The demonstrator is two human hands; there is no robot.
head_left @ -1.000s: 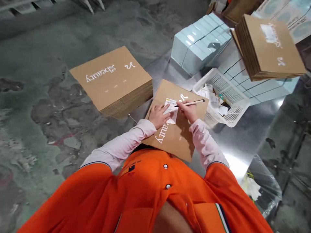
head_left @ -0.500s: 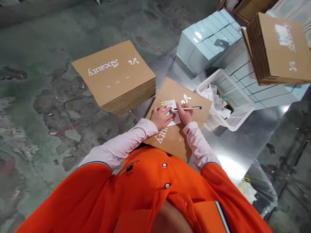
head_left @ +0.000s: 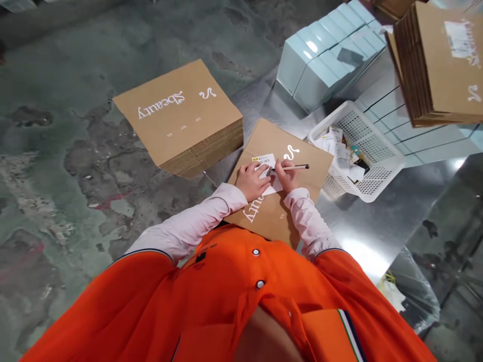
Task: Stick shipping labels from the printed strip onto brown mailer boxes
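Note:
A flat brown cardboard box [head_left: 298,188] printed "beauty" lies on the metal table [head_left: 377,221] in front of me. On it rests a small white label [head_left: 266,162] with printed lines. My left hand [head_left: 252,181] presses on the label with curled fingers. My right hand [head_left: 287,175] grips a pen [head_left: 296,167], its tip on the label and its barrel pointing right.
A stack of flat brown boxes [head_left: 181,118] sits to the left on the floor. A white plastic basket [head_left: 362,151] with paper slips stands right of the box. Pale blue boxes [head_left: 324,55] and another brown stack [head_left: 441,65] lie behind. A plastic bag [head_left: 411,296] hangs at lower right.
The pen tip has moved left across the label, and my right hand has drawn closer to my left. The view has shifted slightly.

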